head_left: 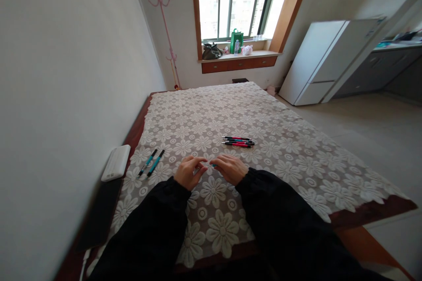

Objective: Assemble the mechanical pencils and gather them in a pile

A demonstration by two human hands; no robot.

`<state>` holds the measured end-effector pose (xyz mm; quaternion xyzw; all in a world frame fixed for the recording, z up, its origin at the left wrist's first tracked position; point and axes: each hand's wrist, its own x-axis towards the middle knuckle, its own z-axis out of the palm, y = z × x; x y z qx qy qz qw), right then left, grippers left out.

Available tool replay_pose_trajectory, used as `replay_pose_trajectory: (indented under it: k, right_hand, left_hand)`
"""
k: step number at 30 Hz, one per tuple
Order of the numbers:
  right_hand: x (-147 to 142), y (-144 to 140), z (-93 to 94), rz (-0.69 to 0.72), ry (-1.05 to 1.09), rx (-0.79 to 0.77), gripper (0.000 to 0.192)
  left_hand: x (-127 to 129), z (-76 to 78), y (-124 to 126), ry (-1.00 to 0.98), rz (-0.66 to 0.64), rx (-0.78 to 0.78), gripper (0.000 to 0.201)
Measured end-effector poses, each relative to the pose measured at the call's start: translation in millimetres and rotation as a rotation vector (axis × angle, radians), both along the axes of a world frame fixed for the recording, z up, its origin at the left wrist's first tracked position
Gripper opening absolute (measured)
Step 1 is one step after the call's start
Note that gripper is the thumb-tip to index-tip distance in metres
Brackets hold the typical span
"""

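Observation:
Over the lace tablecloth [212, 191], my left hand [190, 172] curls its thumb and forefinger towards each other. Whatever lies between those fingertips is too small to make out. Close beside it, my right hand [229, 168] pinches a small teal piece [213, 165], mostly covered by the fingers. To the left of my hands lie two teal-and-black pen-like pieces [155, 163], side by side and slanted. Beyond my right hand, several pens [238, 142] in black, red and teal rest in a close bundle.
A white power bank-like box [116, 163] and a dark flat slab [100, 213] with a white cable [85, 263] sit along the left wall. Past the table stand a pink coat rack [166, 30], a windowsill with bags [236, 41] and a white fridge [316, 61].

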<state>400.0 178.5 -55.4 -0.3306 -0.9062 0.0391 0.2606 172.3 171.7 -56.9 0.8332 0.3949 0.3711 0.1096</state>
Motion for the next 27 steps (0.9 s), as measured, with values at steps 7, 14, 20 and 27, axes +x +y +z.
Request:
replay_pose_trajectory:
  k: [7, 14, 20, 27]
  right_hand:
    - [-1.3, -3.9, 6.5, -0.081, -0.010, -0.040, 0.019]
    - [0.3, -0.8, 1.8, -0.194, -0.051, -0.076, 0.017]
    - [-0.8, -2.2, 1.5, -0.210, -0.065, -0.106, 0.017]
    - [-0.8, -2.3, 0.5, -0.225, -0.074, -0.130, 0.018]
  left_hand:
    - [-0.3, 11.2, -3.7, 0.102, 0.065, -0.010, 0.026]
    - [-7.3, 6.1, 1.9, 0.258, 0.249, -0.052, 0.019]
    - [-11.5, 1.1, 5.8, 0.255, 0.253, -0.035, 0.003]
    - [-10.2, 1.4, 5.1, 0.207, 0.233, -0.010, 0.003]
